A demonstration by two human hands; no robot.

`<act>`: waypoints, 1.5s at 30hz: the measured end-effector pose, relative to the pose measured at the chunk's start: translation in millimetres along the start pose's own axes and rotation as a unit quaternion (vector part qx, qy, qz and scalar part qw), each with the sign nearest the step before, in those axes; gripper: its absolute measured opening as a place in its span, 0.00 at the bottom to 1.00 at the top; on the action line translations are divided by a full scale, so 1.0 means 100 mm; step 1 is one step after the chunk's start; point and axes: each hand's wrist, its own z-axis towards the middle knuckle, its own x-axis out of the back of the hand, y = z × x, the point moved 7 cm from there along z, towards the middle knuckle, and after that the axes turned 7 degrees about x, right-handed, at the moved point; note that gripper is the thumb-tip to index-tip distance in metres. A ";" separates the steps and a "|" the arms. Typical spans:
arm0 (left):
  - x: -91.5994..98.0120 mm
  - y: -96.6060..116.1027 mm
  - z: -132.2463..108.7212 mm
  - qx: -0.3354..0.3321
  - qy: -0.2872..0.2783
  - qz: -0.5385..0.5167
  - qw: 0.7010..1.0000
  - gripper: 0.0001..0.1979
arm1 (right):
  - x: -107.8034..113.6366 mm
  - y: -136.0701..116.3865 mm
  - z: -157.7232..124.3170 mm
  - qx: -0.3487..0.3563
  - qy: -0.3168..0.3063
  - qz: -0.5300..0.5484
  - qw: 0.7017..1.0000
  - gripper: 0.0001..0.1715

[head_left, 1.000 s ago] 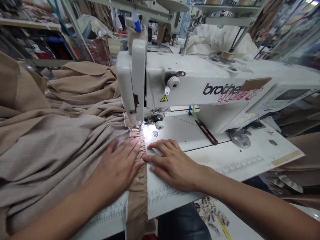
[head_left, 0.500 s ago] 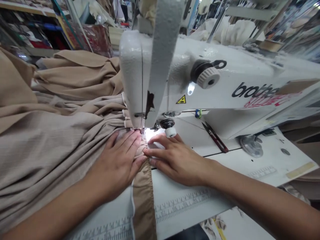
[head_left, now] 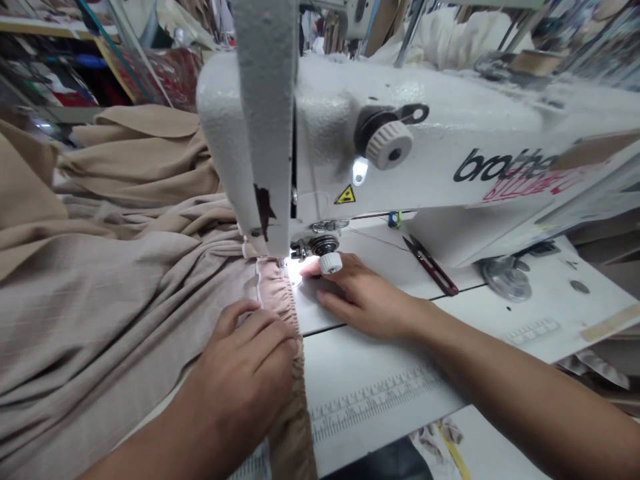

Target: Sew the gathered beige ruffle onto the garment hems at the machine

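stitching seemed underway: the gathered tan fabric strip (head_left: pixel 278 293) ran up to the long white metal sewing machine (head_left: pixel 430 120), left hand (head_left: pixel 245 373) curled on it, pinch unclear, right hand (head_left: pixel 367 293) fingers apart; next called for straight guiding.

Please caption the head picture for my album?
At the sewing machine, left hand on ruffled cloth, right hand beside it.

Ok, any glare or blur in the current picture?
Head view: glare under the sewing machine, by the right hand; head view again: the background clutter smears at upper right, while the black lettering is mostly readable.
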 end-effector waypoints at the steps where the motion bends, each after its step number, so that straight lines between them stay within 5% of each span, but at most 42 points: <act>1: 0.01 0.01 0.00 0.002 0.005 -0.007 1.000 0.12 | 0.00 -0.01 0.00 0.003 -0.002 -0.001 1.000 0.18; 15: 0.02 0.02 0.04 0.028 -0.007 0.009 1.000 0.09 | -0.11 -0.23 -0.06 0.061 -0.088 -0.056 0.993 0.20; 20: -0.01 -0.13 0.05 0.033 0.009 0.141 0.989 0.29 | -0.14 -0.25 -0.08 0.068 -0.077 -0.074 0.992 0.21; 27: -0.08 -0.30 0.15 0.033 0.007 0.200 0.979 0.35 | -0.19 -0.15 0.01 0.007 -0.067 -0.122 0.990 0.23; 34: -0.04 -0.20 0.13 0.018 0.013 0.200 0.980 0.33 | -0.22 -0.19 -0.02 0.010 -0.084 -0.137 0.987 0.24; 45: -0.10 -0.36 0.19 0.061 0.003 0.189 0.980 0.39 | -0.26 -0.12 0.00 -0.006 -0.058 -0.181 0.982 0.26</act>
